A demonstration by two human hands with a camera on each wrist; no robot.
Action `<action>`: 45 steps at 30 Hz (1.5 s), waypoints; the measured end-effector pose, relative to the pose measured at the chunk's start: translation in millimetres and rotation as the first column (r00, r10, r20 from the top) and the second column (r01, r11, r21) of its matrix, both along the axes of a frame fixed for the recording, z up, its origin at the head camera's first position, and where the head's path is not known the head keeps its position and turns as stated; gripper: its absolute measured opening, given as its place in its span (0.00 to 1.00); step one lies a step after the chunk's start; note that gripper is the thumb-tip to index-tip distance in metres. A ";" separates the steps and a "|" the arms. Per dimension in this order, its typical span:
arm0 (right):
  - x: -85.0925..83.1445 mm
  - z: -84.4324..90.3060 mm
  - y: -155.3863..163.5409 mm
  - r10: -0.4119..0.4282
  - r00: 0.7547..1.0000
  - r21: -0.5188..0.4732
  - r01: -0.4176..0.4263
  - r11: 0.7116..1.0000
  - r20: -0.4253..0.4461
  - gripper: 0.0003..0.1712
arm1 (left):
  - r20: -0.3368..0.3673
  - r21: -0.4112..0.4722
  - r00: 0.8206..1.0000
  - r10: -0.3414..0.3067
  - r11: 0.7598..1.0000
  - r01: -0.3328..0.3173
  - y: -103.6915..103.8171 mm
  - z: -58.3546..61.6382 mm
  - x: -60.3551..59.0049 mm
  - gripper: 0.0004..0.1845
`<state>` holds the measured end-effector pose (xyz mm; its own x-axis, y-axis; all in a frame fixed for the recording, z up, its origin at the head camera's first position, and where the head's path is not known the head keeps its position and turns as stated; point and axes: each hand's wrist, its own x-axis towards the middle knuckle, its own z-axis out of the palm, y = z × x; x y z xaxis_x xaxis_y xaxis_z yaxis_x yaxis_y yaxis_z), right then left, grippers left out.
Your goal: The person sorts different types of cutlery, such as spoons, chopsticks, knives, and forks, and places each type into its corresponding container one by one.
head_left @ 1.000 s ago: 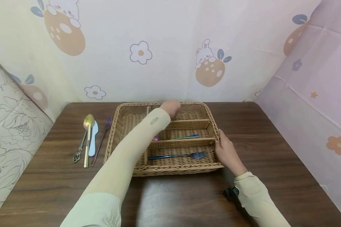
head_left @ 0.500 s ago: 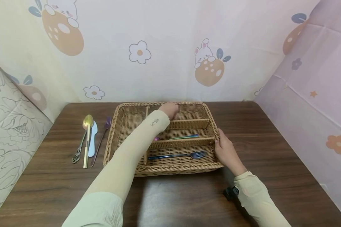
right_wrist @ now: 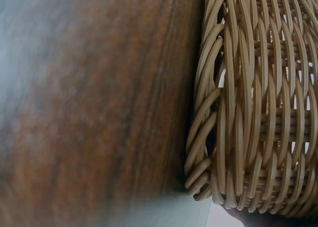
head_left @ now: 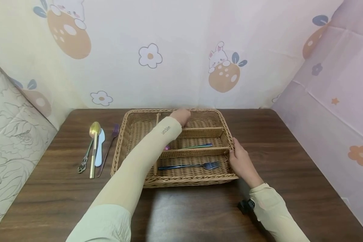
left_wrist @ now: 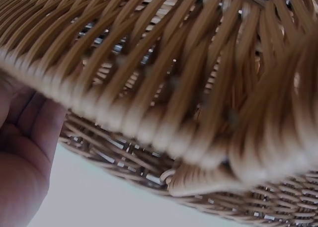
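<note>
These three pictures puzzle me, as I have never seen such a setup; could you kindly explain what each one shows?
A person wears three cameras. The head view looks down at a brown table with a wicker tray. The left hand reaches to the tray's far compartment; whether it holds anything is hidden. The right hand rests on the tray's right rim. A blue fork and a multicoloured utensil lie in separate compartments. Beside the tray lie a gold spoon, a white knife, a purple fork and an ornate handle. The wrist views show blurred close-ups of the wicker.

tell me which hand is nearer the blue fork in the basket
Right. The right hand rests on the basket's right rim, just beyond the blue fork's tines. The left hand is at the far compartment, two dividers away from it.
</note>
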<state>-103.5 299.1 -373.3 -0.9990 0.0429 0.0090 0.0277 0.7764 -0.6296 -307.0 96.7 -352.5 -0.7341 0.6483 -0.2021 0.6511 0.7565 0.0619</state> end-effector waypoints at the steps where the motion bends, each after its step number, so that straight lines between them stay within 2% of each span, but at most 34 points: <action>1: -0.3 0.1 0.3 0.000 1.000 -0.001 0.000 1.000 0.007 0.32 | -0.005 0.003 1.000 -0.003 1.000 0.003 -0.5 1.0 0.1 0.04; 5: -2.1 0.4 3.1 0.002 1.000 -0.001 -0.002 1.000 0.011 0.32 | -0.005 0.048 1.000 0.002 0.999 -0.002 -2.8 8.3 -0.6 0.06; 9: -4.3 0.5 7.2 -0.004 1.000 0.008 0.004 1.000 0.010 0.32 | 0.019 0.127 0.999 -0.027 0.992 0.024 -5.1 21.1 -2.0 0.07; 13: -7.2 -0.2 9.4 0.001 1.000 0.019 -0.001 1.000 0.002 0.31 | 0.014 0.183 0.994 -0.110 0.978 0.105 -10.6 36.3 -0.3 0.08; 15: -9.4 -0.2 9.7 0.010 1.000 0.019 -0.010 1.000 0.000 0.31 | 0.013 0.220 0.988 -0.152 0.965 0.145 -16.4 43.8 1.3 0.12; 17: -11.7 0.2 10.2 0.016 1.000 0.020 -0.016 1.000 -0.002 0.31 | 0.002 0.249 0.983 -0.186 0.952 0.180 -24.5 53.4 5.5 0.15; 20: -14.1 1.5 11.6 0.021 1.000 0.020 -0.021 1.000 -0.003 0.31 | 0.004 0.295 0.982 -0.188 0.939 0.179 -40.2 66.4 12.2 0.18; 23: -15.5 2.0 13.2 0.020 1.000 0.020 -0.020 1.000 -0.007 0.31 | -0.001 0.310 0.986 -0.168 0.937 0.160 -59.8 77.4 18.3 0.15; 26: -16.9 1.5 14.5 0.016 1.000 0.015 -0.016 1.000 -0.009 0.31 | -0.023 0.321 0.989 -0.143 0.936 0.143 -82.9 82.6 19.2 0.09; 27: -17.3 1.2 14.9 0.016 1.000 0.016 -0.016 1.000 -0.014 0.31 | -0.035 0.321 0.990 -0.138 0.937 0.142 -91.3 83.4 18.5 0.08; 31: -19.0 0.1 16.3 0.018 0.999 0.020 -0.018 1.000 -0.032 0.31 | -0.053 0.329 0.997 -0.054 0.942 0.069 -126.1 83.8 17.3 0.03; 35: -20.4 -0.1 17.1 0.019 0.999 0.020 -0.018 1.000 -0.047 0.30 | -0.008 0.344 0.999 0.050 0.938 -0.044 -161.6 80.4 20.6 0.02; 39: -18.6 0.6 18.5 0.017 0.999 0.017 -0.016 1.000 -0.039 0.30 | 0.021 0.348 0.991 0.132 0.928 -0.131 -194.7 70.4 26.0 0.03; 45: -16.1 0.6 22.1 0.006 1.000 0.016 -0.006 1.000 -0.014 0.31 | -0.003 0.337 0.980 0.201 0.923 -0.188 -237.7 44.8 33.8 0.13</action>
<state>-119.6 321.2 -372.7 -0.9991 0.0367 0.0232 0.0145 0.7866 -0.6173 -273.2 -141.0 -307.8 -0.8554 0.5170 0.0304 0.4997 0.8086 0.3106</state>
